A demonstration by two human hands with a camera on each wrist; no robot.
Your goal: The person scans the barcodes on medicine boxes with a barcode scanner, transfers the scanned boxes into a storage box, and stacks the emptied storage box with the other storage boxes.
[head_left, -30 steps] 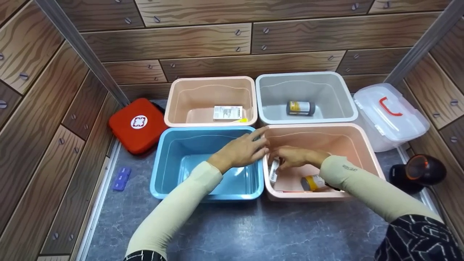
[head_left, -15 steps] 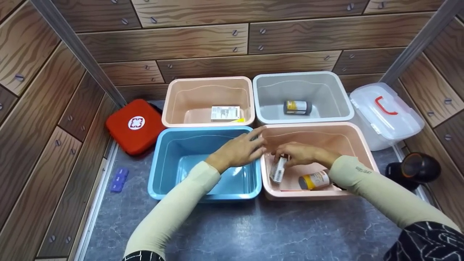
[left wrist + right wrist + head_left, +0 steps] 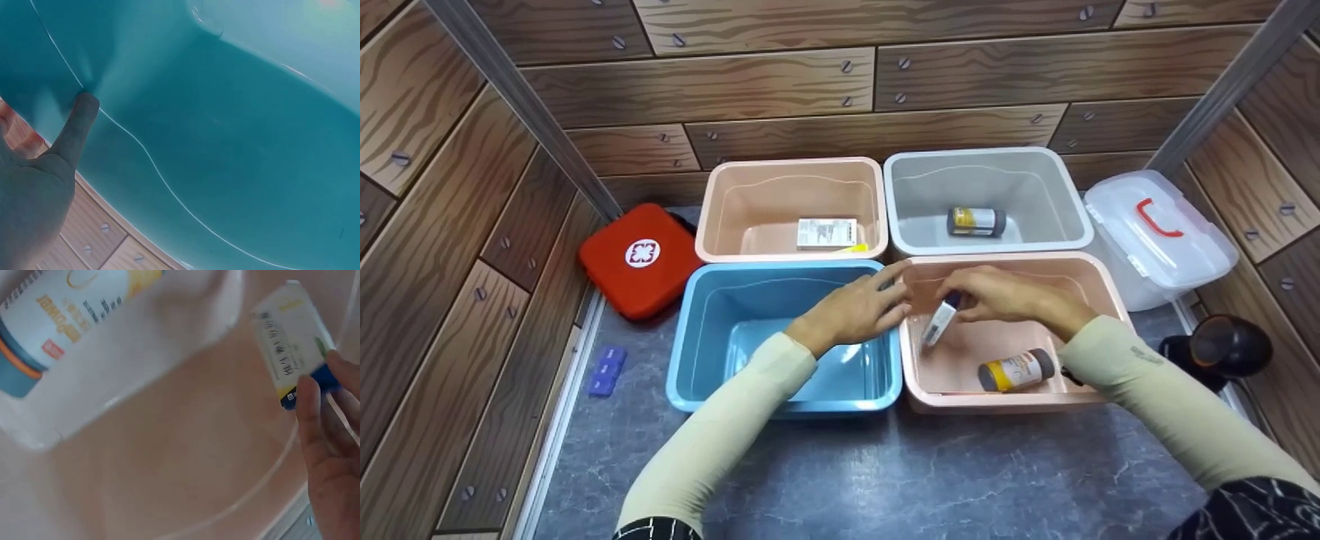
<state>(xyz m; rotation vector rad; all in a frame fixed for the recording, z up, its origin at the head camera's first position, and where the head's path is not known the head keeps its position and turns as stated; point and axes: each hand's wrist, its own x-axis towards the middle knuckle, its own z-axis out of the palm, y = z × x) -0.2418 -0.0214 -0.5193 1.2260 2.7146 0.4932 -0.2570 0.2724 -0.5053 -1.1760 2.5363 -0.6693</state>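
In the front right pink bin, my right hand pinches a small medicine box by its upper end. The box is white with a dark blue and yellow end, and it tilts over the bin's left side. A dark-capped supplement bottle with a yellow and white label lies on that bin's floor. My left hand rests across the rims where the blue bin meets the pink one. In the left wrist view its thumb lies straight against the blue inner wall.
Behind stand a second pink bin with a white box and a grey bin with a bottle. A red first-aid case, purple pill organizer, clear lidded box and black device flank the bins.
My right hand has lifted the small medicine box from the pink bin's left side, moving it slightly right and up. The bottle there is now fully uncovered. My left hand keeps its place.
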